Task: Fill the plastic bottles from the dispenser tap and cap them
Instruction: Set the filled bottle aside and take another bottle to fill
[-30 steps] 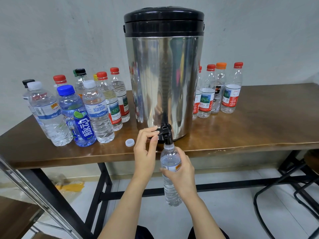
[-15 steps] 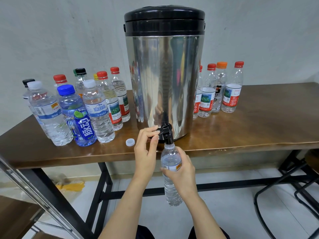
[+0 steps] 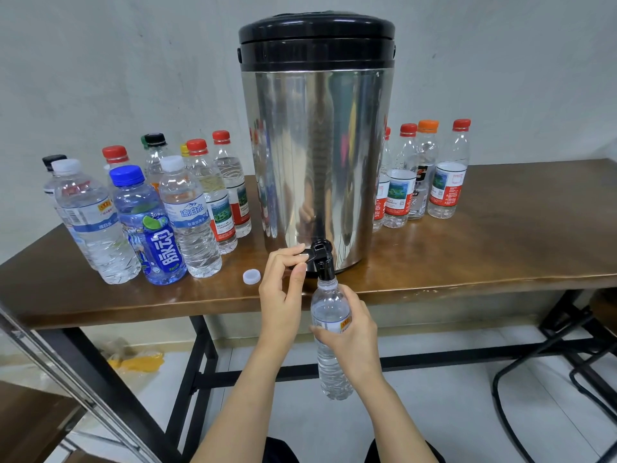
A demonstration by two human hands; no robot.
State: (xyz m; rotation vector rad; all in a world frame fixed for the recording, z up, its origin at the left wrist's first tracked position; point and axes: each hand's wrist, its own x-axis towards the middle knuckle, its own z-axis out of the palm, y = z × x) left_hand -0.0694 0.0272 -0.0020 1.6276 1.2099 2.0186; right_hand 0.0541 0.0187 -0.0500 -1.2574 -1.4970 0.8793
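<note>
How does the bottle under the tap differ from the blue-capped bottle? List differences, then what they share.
The tap bottle is uncapped; the blue-capped bottle is closed. The right hand holds the tap bottle in front of the table; the blue-capped bottle stands on it. The tap bottle is slim and clear; the blue-capped bottle is wider, with a blue label. Both are upright plastic.

Mirror-polished steel on the dispenser (image 3: 317, 155); black plastic for lid (image 3: 316, 41) and tap (image 3: 321, 257); clear ribbed plastic bottle (image 3: 330, 304); smooth, glossy wood worktop (image 3: 484, 255).
</note>
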